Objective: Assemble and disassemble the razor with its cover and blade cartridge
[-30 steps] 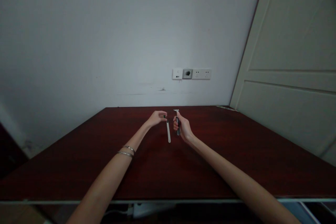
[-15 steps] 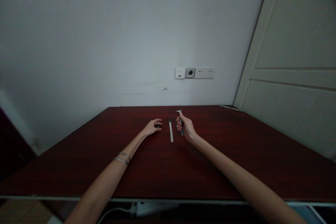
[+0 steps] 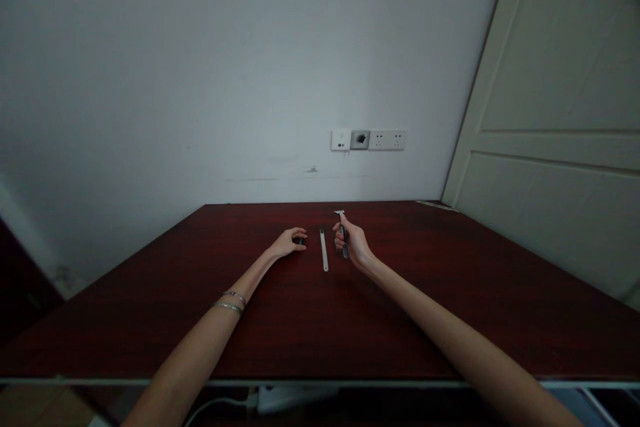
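Your right hand (image 3: 354, 242) is wrapped around the dark handle of a slim T-headed tool (image 3: 345, 251), its pale crosspiece pointing to the far side. Thumb and fingers grasp it firmly, by the look of it; whether the tool touches the table (image 3: 300, 340) you can't tell from this view. It could be a razor or a scraper, but the head is too small to be sure.

Your left hand (image 3: 289, 242) is low over the table to the left, thumb and fingers curved with a gap between them. A small greenish thing (image 3: 301, 241) shows in that gap; whether you are gripping it, or it is merely something worn on a finger, cannot be made out.

Between your hands, apart from both, a narrow pale strip (image 3: 325, 253) with a dark far end lies on the wood, running from near to far.

The step in hand looks like handling the T-headed tool while the strip rests. Any next move with the tool calls for keeping its head clear of your left fingers; taking up the strip would call for a flat, low pinch, since it offers little height.
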Demonstrator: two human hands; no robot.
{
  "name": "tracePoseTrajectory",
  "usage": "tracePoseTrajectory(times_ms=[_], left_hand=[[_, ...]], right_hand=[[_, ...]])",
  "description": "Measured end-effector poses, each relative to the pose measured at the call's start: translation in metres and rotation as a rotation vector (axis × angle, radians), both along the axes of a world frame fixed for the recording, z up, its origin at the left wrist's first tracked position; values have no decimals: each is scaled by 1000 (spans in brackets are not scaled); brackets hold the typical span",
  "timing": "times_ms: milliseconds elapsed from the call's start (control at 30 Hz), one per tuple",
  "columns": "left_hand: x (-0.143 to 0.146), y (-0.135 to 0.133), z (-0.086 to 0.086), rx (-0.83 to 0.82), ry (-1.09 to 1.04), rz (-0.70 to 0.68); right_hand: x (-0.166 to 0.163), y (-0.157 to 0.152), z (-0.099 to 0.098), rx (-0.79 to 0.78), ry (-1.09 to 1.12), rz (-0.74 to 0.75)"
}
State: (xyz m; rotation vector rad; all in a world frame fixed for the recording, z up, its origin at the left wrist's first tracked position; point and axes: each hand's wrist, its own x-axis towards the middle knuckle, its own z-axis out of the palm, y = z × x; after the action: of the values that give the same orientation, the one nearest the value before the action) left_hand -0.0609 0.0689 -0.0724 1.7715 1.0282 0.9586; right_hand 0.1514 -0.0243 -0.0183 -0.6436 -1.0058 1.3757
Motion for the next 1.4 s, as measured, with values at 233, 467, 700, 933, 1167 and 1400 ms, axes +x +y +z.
tracePoseTrajectory(times_ms=[233, 467, 700, 933, 1167, 1400], left_hand=[[5, -2, 6, -29, -64, 152], [27, -26, 33, 109, -277, 349], [69, -74, 46, 146, -435, 114], [81, -95, 44, 34, -524, -68], [86, -95, 40, 54, -483, -35], [75, -85, 38, 92, -453, 124]], right_hand=[[1, 4, 0, -1, 21, 15], [3, 8, 9, 72, 14, -2], [8, 4, 27, 336, -250, -211], [10, 1, 26, 457, -420, -374], [3, 4, 12, 489, -535, -368], [17, 19, 24, 411, -446, -380]])
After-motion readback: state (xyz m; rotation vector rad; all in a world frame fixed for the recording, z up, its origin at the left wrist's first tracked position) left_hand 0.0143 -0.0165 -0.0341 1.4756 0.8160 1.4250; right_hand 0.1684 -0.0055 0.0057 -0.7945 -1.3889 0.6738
